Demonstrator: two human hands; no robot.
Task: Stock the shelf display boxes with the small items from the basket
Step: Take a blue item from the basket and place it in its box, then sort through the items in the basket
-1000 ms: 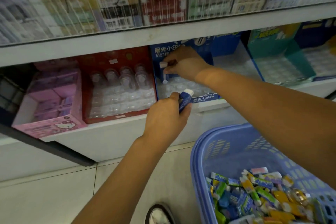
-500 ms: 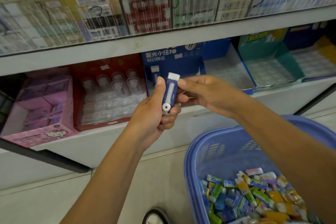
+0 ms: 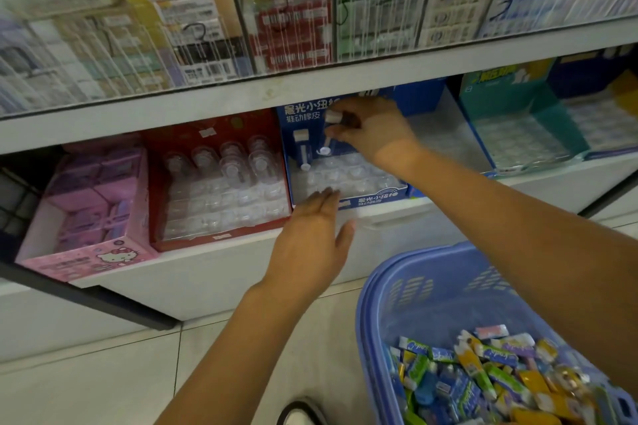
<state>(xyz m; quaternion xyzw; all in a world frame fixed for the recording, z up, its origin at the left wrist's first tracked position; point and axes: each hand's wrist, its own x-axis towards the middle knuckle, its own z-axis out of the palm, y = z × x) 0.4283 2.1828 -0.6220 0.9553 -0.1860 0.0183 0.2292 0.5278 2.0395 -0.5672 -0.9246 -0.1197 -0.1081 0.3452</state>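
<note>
Right grip (image 3: 374, 136) pinches eraser stick (image 3: 332, 117) near its cap above blue box (image 3: 345, 201); left grip (image 3: 312, 235) flat, empty.
Stick likely light, rigid, slick: hold upper end.

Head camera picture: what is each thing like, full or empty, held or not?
right hand: pinches a push eraser above the blue display box
left hand: open, holds nothing
blue display box: one standing eraser, other visible slots empty
red display box: clear slots look empty
basket: holds many small items
</note>
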